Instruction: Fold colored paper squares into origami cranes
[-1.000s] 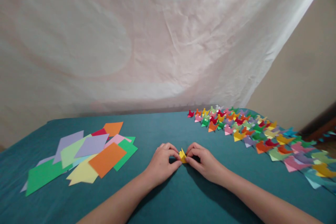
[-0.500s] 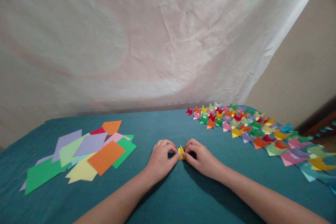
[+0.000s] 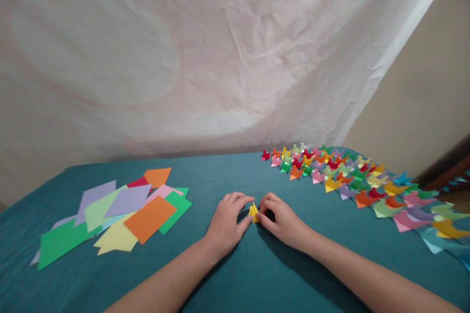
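Note:
A small piece of folded yellow paper (image 3: 253, 212), with a pointed top, stands on the table between my two hands. My left hand (image 3: 229, 217) is at its left side, thumb against the lower edge and index finger reaching to the tip. From the right, my right hand (image 3: 281, 220) pinches the paper's right edge between thumb and curled index finger. The fingertips partly cover the folds, so their exact shape is hard to make out.
Flat coloured paper sheets, an orange one (image 3: 150, 220) on top, overlap at the left. Rows of small folded paper birds (image 3: 332, 185) in many colours stand at the right. A teal cloth (image 3: 235, 279) covers the table; a pale sheet (image 3: 205, 58) hangs behind.
My left index finger has straightened and lifted toward the paper's tip, away from the thumb. My right hand keeps its place. The view has shifted very slightly.

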Demonstrator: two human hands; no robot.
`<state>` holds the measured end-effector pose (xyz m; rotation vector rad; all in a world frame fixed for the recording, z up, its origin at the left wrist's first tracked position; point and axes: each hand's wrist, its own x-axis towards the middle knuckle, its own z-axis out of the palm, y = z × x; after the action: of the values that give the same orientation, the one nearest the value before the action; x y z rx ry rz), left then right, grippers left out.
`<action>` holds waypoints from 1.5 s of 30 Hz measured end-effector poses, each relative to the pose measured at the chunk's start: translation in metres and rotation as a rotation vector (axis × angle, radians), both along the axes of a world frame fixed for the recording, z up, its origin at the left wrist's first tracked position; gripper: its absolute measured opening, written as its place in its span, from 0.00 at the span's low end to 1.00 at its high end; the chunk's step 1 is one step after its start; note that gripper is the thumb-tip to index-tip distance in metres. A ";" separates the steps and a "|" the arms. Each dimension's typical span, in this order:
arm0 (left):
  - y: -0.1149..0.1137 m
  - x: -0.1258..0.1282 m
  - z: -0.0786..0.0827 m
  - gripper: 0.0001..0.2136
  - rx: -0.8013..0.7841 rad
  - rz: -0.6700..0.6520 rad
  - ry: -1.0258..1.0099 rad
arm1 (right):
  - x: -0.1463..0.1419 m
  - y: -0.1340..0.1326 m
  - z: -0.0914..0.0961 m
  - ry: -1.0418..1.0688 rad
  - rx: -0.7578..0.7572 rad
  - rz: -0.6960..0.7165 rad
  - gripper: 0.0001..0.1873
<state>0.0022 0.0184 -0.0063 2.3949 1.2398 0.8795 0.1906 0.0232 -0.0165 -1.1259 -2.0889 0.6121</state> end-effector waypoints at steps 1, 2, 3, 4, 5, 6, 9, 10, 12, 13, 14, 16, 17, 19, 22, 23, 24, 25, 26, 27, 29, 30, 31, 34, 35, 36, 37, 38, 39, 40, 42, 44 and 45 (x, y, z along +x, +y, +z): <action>-0.001 0.000 0.001 0.15 0.026 -0.017 0.020 | 0.000 0.000 0.000 -0.002 0.001 -0.001 0.06; -0.001 0.000 0.002 0.14 0.056 -0.035 0.048 | 0.000 0.000 0.000 -0.003 0.002 0.000 0.06; -0.002 0.000 0.003 0.12 0.090 -0.052 0.082 | 0.000 0.000 -0.001 -0.002 0.003 0.001 0.06; -0.003 0.000 0.004 0.11 0.125 -0.068 0.119 | 0.000 0.000 -0.001 -0.002 0.004 0.002 0.06; -0.004 0.000 0.006 0.11 0.159 -0.084 0.158 | 0.000 0.000 -0.002 -0.002 0.006 0.001 0.06; -0.005 0.000 0.007 0.12 0.188 -0.097 0.197 | 0.000 0.000 -0.002 -0.003 0.008 -0.001 0.06; -0.009 0.002 0.011 0.14 0.233 -0.133 0.308 | 0.000 0.000 -0.002 -0.004 0.015 -0.005 0.07; -0.011 0.002 0.012 0.14 0.234 -0.144 0.341 | 0.000 0.000 -0.002 -0.003 0.017 -0.002 0.07; -0.015 0.004 0.015 0.15 0.227 -0.158 0.398 | 0.000 0.000 -0.002 0.002 0.021 0.007 0.07; -0.018 0.005 0.016 0.15 0.223 -0.160 0.421 | 0.000 0.001 -0.003 0.005 0.022 0.011 0.07; -0.021 0.005 0.016 0.16 0.217 -0.160 0.442 | 0.000 0.001 -0.003 0.008 0.024 0.016 0.06; -0.026 0.005 0.018 0.17 0.197 -0.161 0.471 | 0.001 0.001 -0.003 0.013 0.031 0.017 0.06; -0.029 0.004 0.018 0.17 0.183 -0.163 0.482 | 0.001 0.000 -0.003 0.013 0.035 0.016 0.06; -0.033 0.001 0.019 0.19 0.151 -0.162 0.497 | 0.001 0.000 -0.002 0.011 0.040 0.011 0.05; -0.036 -0.003 0.020 0.21 0.109 -0.159 0.510 | 0.001 -0.001 0.000 0.015 0.041 0.021 0.04; -0.036 -0.004 0.020 0.21 0.100 -0.161 0.512 | 0.002 -0.001 0.000 0.022 0.043 0.029 0.04; -0.037 -0.005 0.021 0.21 0.096 -0.166 0.512 | 0.003 -0.001 0.001 0.032 0.046 0.039 0.05; -0.037 -0.006 0.021 0.21 0.095 -0.171 0.511 | 0.004 -0.002 0.001 0.041 0.052 0.051 0.06; -0.037 -0.006 0.021 0.21 0.098 -0.176 0.509 | 0.005 -0.002 0.001 0.045 0.062 0.063 0.07; -0.037 -0.006 0.021 0.21 0.103 -0.179 0.505 | 0.006 -0.003 0.001 0.040 0.077 0.075 0.09; -0.037 -0.006 0.020 0.20 0.118 -0.178 0.496 | 0.009 -0.006 0.002 -0.009 0.124 0.096 0.12; -0.037 -0.006 0.020 0.20 0.125 -0.176 0.491 | 0.010 -0.008 0.003 -0.053 0.150 0.106 0.14; -0.037 -0.006 0.019 0.20 0.131 -0.173 0.487 | 0.011 -0.009 0.003 -0.104 0.175 0.115 0.15; -0.037 -0.006 0.018 0.20 0.132 -0.173 0.482 | 0.012 -0.014 0.005 -0.249 0.242 0.129 0.18; -0.037 -0.006 0.017 0.20 0.131 -0.172 0.479 | 0.012 -0.015 0.005 -0.283 0.262 0.131 0.19; -0.037 -0.006 0.017 0.20 0.130 -0.172 0.476 | 0.012 -0.016 0.006 -0.308 0.282 0.131 0.20; -0.037 -0.006 0.017 0.20 0.130 -0.172 0.472 | 0.012 -0.016 0.006 -0.325 0.298 0.131 0.20; -0.037 -0.006 0.017 0.20 0.130 -0.173 0.469 | 0.012 -0.016 0.006 -0.336 0.311 0.131 0.20; -0.037 -0.006 0.018 0.20 0.130 -0.175 0.467 | 0.012 -0.016 0.006 -0.342 0.319 0.131 0.20; -0.037 -0.006 0.018 0.20 0.130 -0.177 0.467 | 0.012 -0.016 0.006 -0.345 0.324 0.132 0.20; -0.037 -0.006 0.018 0.21 0.126 -0.180 0.470 | 0.012 -0.016 0.006 -0.350 0.333 0.133 0.20; -0.037 -0.006 0.018 0.21 0.123 -0.182 0.473 | 0.012 -0.016 0.005 -0.362 0.340 0.136 0.20; -0.037 -0.006 0.018 0.21 0.122 -0.183 0.474 | 0.012 -0.016 0.005 -0.373 0.345 0.136 0.20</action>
<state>-0.0038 -0.0181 0.0113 2.8681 1.1119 0.3491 0.2022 0.0069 -0.0112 -0.9561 -2.4832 0.0911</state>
